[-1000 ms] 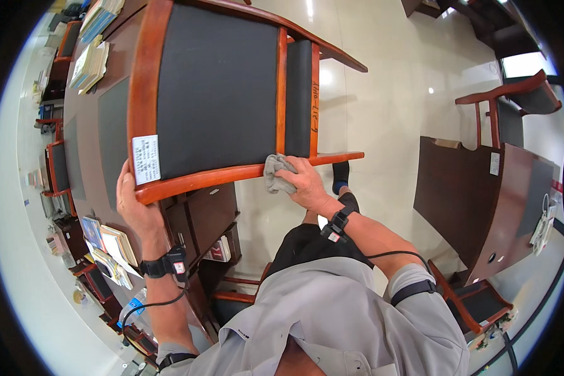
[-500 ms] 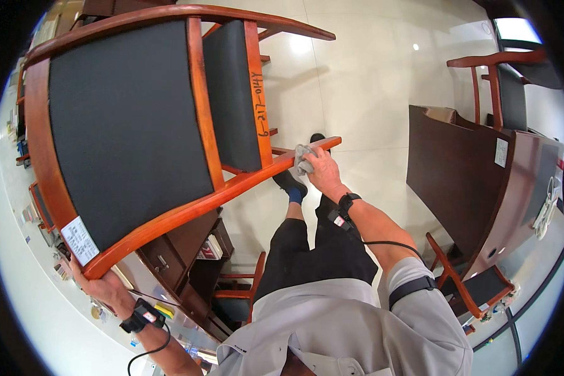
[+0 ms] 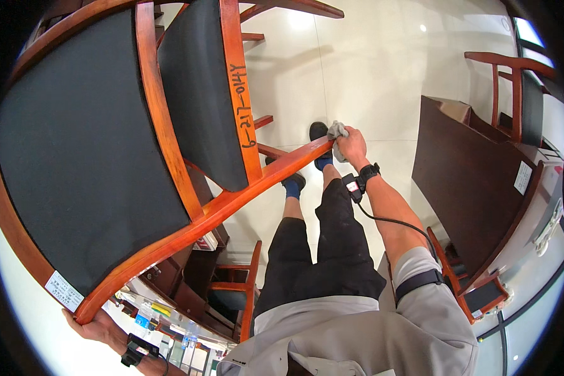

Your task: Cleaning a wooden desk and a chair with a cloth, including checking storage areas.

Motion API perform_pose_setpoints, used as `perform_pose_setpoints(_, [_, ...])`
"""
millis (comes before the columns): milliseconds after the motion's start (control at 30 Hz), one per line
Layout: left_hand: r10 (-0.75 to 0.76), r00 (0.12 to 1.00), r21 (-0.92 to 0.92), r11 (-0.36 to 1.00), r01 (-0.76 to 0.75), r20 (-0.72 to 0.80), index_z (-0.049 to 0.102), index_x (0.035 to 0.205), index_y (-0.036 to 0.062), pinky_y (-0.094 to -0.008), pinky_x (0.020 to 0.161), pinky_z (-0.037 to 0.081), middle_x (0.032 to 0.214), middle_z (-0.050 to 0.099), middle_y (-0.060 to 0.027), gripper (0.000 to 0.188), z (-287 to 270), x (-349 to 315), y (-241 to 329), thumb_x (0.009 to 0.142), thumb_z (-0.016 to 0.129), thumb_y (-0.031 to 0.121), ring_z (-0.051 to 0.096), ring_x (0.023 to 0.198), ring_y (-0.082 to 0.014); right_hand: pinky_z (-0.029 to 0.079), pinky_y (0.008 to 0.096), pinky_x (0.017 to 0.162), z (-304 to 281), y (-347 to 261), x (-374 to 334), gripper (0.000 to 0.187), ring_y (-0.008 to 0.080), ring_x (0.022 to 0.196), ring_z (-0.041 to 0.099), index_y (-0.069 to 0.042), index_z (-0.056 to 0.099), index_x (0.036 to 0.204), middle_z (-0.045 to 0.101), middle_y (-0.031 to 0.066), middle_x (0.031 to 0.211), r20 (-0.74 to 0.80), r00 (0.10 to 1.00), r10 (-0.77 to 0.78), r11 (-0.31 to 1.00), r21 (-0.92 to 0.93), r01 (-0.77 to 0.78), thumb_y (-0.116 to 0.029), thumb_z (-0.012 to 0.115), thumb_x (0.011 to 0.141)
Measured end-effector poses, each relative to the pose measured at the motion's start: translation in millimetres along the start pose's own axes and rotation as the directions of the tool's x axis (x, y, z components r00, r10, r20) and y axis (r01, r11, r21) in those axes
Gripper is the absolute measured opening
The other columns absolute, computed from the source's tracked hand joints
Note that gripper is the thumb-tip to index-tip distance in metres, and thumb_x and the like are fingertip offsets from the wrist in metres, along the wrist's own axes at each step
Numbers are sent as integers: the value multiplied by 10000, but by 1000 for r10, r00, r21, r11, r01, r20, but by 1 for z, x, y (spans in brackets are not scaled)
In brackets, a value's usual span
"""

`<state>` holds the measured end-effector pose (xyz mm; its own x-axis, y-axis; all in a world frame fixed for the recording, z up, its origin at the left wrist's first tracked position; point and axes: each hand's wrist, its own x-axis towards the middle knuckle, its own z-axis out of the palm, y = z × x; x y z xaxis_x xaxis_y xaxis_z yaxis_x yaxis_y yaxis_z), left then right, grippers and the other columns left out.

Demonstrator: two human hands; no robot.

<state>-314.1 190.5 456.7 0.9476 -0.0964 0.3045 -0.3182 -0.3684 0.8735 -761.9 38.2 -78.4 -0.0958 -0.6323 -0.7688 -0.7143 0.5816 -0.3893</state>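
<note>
A large wooden chair point(image 3: 160, 113), reddish-brown with black padded back and seat, fills the left side, tilted toward me. My left hand point(image 3: 97, 329) grips the lower corner of its frame, beside a white label point(image 3: 64, 291); some fingers are hidden behind the wood. My right hand point(image 3: 352, 147) is closed on a crumpled grey cloth point(image 3: 337, 133), which is pressed around the free tip of the chair's long side rail point(image 3: 282, 168). Handwritten marks run along the seat's edge.
At the right stands a dark brown desk point(image 3: 470, 188), with another black-padded chair point(image 3: 520, 100) behind it. Another chair point(image 3: 241, 288) and a desk holding small items point(image 3: 163, 310) are at the lower left. My shoes point(image 3: 318, 131) rest on pale floor tiles.
My right hand has slid the cloth outward along the rail to its tip. The chair appears larger and lower left, with my left hand still at its corner. My right leg shows farther forward.
</note>
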Motion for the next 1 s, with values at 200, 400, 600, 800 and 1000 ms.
perform_pose_setpoints(200, [51, 998, 43, 998, -49, -32, 465, 1319, -72, -403, 997, 465, 1299, 556, -208, 447, 12, -13, 1, 1020, 452, 260, 571, 1150, -272, 546, 403, 841, -5, -63, -7, 295, 320, 1009, 661, -113, 727, 1065, 692, 139, 1070, 445, 816, -369, 725, -412, 553, -170, 642, 789])
perform_pose_setpoints(400, [38, 999, 80, 996, -36, -12, 449, 1345, -58, -432, 995, 480, 1307, 542, -209, 420, 11, -14, 4, 1023, 440, 210, 564, 1163, -296, 518, 372, 879, -25, -131, -88, 277, 285, 1010, 655, -113, 735, 1020, 691, 108, 1059, 610, 635, -473, 771, -62, 634, -237, 686, 778])
perform_pose_setpoints(600, [-4, 998, 47, 999, 1, 60, 442, 1378, -25, -415, 984, 476, 1310, 540, -183, 447, -25, 23, -18, 1022, 422, 246, 562, 1170, -276, 521, 358, 842, -15, -83, -191, 233, 240, 925, 651, -54, 682, 1004, 660, 83, 935, 400, 541, -740, 670, 512, 538, -133, 656, 786])
perform_pose_setpoints(800, [-4, 999, 78, 997, 1, 45, 481, 1352, -17, -382, 1001, 442, 1287, 570, -152, 484, -9, 7, -12, 1019, 424, 329, 578, 1154, -203, 542, 324, 781, 42, -57, -196, 245, 182, 861, 651, 4, 635, 1116, 672, 84, 1017, 725, 688, -26, 328, 657, -679, -10, 559, 884])
perform_pose_setpoints(1000, [18, 1000, 64, 998, -19, 13, 482, 1363, -6, -371, 1012, 434, 1321, 550, -156, 489, 0, 6, -8, 1018, 429, 336, 554, 1187, -218, 547, 377, 832, 100, 43, -102, 254, 246, 935, 664, 12, 605, 1115, 657, 112, 1049, 93, 832, -547, 758, 478, 445, -35, 447, 922])
